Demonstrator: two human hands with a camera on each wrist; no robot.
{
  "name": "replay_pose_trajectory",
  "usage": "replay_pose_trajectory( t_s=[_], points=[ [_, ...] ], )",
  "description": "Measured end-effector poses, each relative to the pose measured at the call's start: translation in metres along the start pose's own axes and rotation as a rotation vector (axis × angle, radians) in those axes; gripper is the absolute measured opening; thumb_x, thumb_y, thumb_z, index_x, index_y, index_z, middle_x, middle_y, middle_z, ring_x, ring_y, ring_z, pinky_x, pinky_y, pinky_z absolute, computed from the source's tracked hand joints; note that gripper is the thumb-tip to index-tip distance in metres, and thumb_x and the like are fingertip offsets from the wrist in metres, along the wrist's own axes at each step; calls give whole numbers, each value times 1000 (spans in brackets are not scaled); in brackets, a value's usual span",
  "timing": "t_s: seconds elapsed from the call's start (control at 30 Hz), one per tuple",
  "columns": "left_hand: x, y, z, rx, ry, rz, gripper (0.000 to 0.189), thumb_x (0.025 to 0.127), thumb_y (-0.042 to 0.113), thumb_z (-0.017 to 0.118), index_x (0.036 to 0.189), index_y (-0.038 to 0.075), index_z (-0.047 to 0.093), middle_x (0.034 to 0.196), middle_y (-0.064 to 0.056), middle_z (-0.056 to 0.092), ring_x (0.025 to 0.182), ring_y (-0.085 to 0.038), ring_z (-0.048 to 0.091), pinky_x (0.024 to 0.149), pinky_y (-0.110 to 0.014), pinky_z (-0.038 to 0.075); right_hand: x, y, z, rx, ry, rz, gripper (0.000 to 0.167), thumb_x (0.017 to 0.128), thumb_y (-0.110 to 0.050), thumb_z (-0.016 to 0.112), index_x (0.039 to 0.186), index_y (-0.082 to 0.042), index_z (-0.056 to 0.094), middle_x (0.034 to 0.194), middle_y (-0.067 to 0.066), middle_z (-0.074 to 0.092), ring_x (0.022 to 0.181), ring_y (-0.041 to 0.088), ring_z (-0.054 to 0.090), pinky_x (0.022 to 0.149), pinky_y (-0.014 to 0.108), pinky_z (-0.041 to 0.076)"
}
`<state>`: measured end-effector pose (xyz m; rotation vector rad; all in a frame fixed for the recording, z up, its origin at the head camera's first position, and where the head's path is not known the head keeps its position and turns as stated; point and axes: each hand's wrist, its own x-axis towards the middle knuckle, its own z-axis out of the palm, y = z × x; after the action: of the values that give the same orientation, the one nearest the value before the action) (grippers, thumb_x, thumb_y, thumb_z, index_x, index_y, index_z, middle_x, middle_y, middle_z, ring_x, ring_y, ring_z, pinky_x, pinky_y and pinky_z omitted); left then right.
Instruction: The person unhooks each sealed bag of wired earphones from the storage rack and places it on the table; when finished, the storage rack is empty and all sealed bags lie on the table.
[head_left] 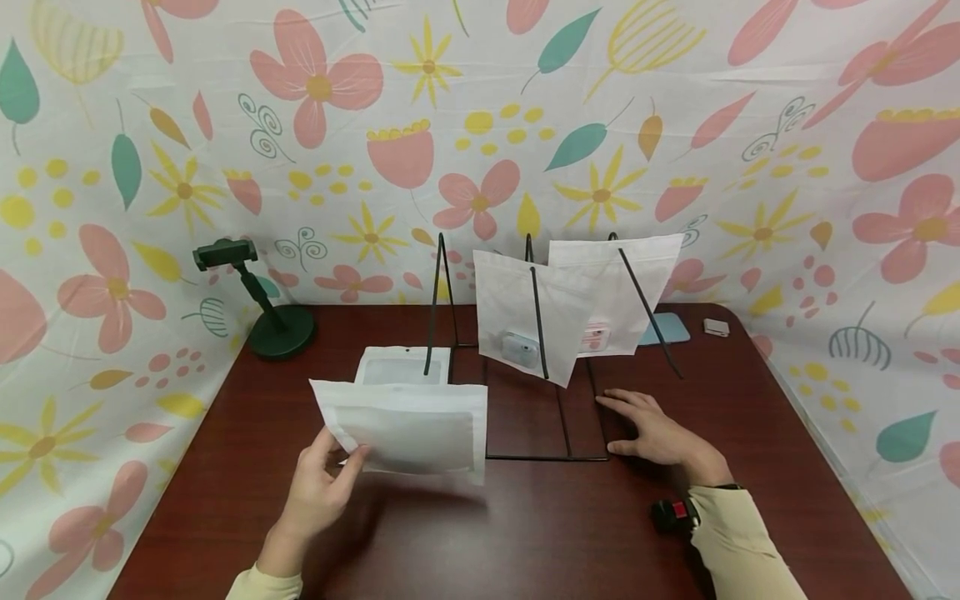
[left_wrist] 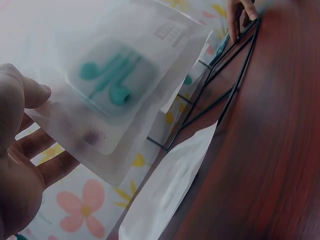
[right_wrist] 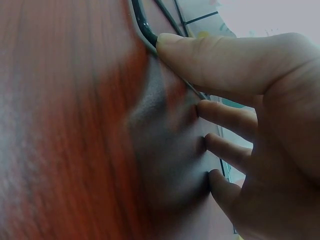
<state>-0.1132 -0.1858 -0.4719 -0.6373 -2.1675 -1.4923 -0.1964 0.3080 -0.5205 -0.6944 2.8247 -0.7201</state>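
Note:
My left hand [head_left: 311,492] pinches the lower left side of a white translucent pouch [head_left: 408,429] between thumb and fingers, holding it raised in front of the rack. Through the pouch, green wired earphones [left_wrist: 112,80] in a squarish case show in the left wrist view. With fingers spread, my right hand [head_left: 656,432] touches the black wire rack [head_left: 540,457] at its front right corner; the thumb [right_wrist: 200,57] lies against the bent wire. Two white pouches stand on the rack: the middle one [head_left: 502,287] and the right one [head_left: 637,287], which it partly overlaps.
Behind the raised pouch, another white pouch [head_left: 405,354] lies at the rack's left end. A dark green stand [head_left: 281,333] is at the back left. Toward the back right lie a light blue flat item [head_left: 671,327] and a small white block [head_left: 716,327]. Flowered cloth [head_left: 480,108] surrounds the table.

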Motion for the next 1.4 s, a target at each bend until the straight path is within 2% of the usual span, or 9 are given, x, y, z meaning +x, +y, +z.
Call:
replay_pose_trajectory(
  t_s=[0.2,0.3,0.43,0.5,0.57,0.73,0.9,1.13,1.4],
  points=[
    [-5,-7,-12,56,57,26,38,73,-28,64,105,-8,56,80,-17,66,69,0,61,51,-16,50,-1,-1,-1,7,-7,5,69,84,-27,77,143,-5,47,147,24,38,131,47,30,98,66,34],
    [-6,-9,-19,96,80,20,38,72,-29,63,102,-9,55,74,-17,63,62,1,56,49,-15,47,-1,-1,-2,11,-7,8,69,84,-26,77,142,-5,48,147,24,38,131,47,30,98,65,34],
    [-7,-8,-28,143,107,-5,36,73,-29,62,101,-10,53,72,-15,63,60,-1,55,48,-16,46,-1,0,-1,9,-1,1,69,83,-26,77,142,-4,48,147,24,38,130,48,30,98,66,33],
    [-7,-10,-32,152,119,-29,36,74,-28,62,104,-10,53,75,-11,65,61,-2,57,49,-16,46,0,1,0,3,4,-2,69,83,-25,77,142,-4,48,147,24,39,131,48,30,99,66,33],
    [-8,-14,-36,156,136,-64,37,75,-28,61,106,-10,52,82,-1,67,68,-1,60,52,-15,47,0,1,1,1,5,-2,69,83,-24,77,142,-4,48,147,24,38,131,48,29,99,66,32],
    [-11,-23,-46,145,172,-120,36,76,-28,60,108,-14,50,91,18,64,83,7,61,59,-12,47,0,4,2,7,-10,11,69,83,-23,76,143,-5,47,148,23,37,132,47,28,100,66,31],
    [-12,-28,-58,158,192,-141,34,80,-23,61,110,-12,50,92,21,65,85,7,62,66,-9,48,0,4,2,4,2,1,69,83,-24,77,142,-5,48,147,23,38,131,48,29,99,67,32],
    [-10,-33,-74,154,216,-182,34,83,-21,61,113,-12,49,90,23,65,82,5,63,69,-8,47,1,3,3,-1,37,-42,68,82,-25,78,140,-5,50,144,24,41,127,47,32,95,66,35],
    [-8,-42,-88,157,244,-212,35,83,-23,58,115,-15,47,88,24,65,80,11,62,68,-7,46,0,2,0,8,0,-2,69,83,-28,77,142,-5,48,147,22,38,131,48,29,99,67,32]
  ],
)
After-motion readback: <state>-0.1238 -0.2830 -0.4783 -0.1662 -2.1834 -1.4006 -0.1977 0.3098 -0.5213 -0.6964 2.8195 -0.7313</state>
